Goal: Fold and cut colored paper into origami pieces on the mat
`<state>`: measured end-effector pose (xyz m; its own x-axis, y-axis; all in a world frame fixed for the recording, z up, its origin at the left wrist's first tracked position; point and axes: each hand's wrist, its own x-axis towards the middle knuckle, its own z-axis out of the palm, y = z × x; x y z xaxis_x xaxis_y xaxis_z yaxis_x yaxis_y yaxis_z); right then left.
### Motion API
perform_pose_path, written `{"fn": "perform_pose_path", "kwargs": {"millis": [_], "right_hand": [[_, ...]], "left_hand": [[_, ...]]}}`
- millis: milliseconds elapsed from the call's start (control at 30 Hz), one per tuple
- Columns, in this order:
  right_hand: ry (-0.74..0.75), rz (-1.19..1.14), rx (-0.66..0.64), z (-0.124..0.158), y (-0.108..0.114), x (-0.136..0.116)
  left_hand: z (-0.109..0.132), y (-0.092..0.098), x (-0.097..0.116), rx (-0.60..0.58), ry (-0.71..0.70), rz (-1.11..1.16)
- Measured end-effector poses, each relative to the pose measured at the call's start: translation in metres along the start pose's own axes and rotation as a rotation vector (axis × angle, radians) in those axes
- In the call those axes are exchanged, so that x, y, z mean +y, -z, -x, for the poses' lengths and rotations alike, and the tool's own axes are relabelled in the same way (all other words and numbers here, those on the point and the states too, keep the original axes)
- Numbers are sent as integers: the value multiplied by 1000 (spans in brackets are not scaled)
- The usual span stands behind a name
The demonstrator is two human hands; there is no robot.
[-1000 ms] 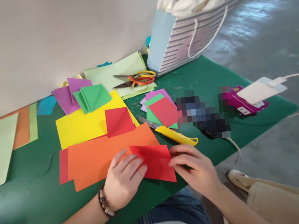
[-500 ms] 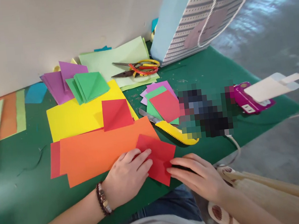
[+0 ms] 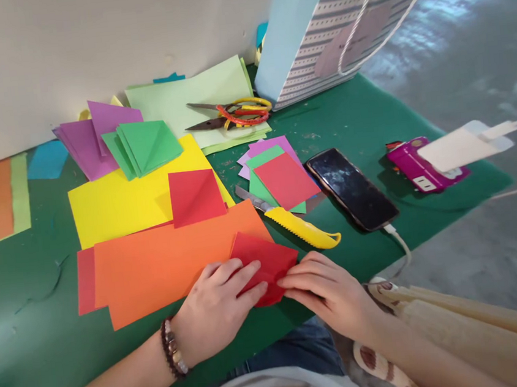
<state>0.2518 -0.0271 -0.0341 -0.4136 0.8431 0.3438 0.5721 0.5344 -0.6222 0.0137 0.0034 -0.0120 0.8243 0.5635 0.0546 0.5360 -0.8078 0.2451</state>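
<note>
A square of red paper [image 3: 258,258] lies partly over the orange sheets near the table's front edge, its right side bent up and folding over. My left hand [image 3: 219,308], with a beaded bracelet at the wrist, grips the paper from the left, its fingers curved over the surface. On the other side my right hand [image 3: 328,291] pinches the right edge between thumb and fingers; its fingertips are partly hidden by the fold. Under and beside the paper are orange sheets [image 3: 156,272], and behind them rests a creased red square [image 3: 196,197].
Just beyond the hands lies a yellow-handled knife [image 3: 303,229], blade exposed. Around it are small coloured squares [image 3: 285,181], a phone [image 3: 353,190] on a cable, and a purple power adapter [image 3: 421,161]. Scissors and pliers [image 3: 236,114] lie before a striped paper bag [image 3: 316,39].
My right hand has moved slightly up and left, bending the red paper's right and lower corner inward. My left hand stays on the paper. The view has shifted slightly.
</note>
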Motion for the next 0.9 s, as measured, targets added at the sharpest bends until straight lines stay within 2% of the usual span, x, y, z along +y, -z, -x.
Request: {"fn": "perform_pose_path", "kwargs": {"millis": [133, 200, 300, 533, 900], "right_hand": [[-235, 1, 31, -5, -5, -10], [-277, 11, 6, -7, -5, -13], [-313, 31, -28, -10, -4, -16], [-292, 111, -12, -12, -7, -16], [-222, 149, 10, -8, -9, -17]], "left_hand": [[1, -3, -3, 83, -26, 47], [3, -3, -5, 102, -56, 51], [4, -1, -8, 48, -106, 29], [1, 3, -7, -52, -75, 50], [-4, 9, -6, -87, -80, 2]]}}
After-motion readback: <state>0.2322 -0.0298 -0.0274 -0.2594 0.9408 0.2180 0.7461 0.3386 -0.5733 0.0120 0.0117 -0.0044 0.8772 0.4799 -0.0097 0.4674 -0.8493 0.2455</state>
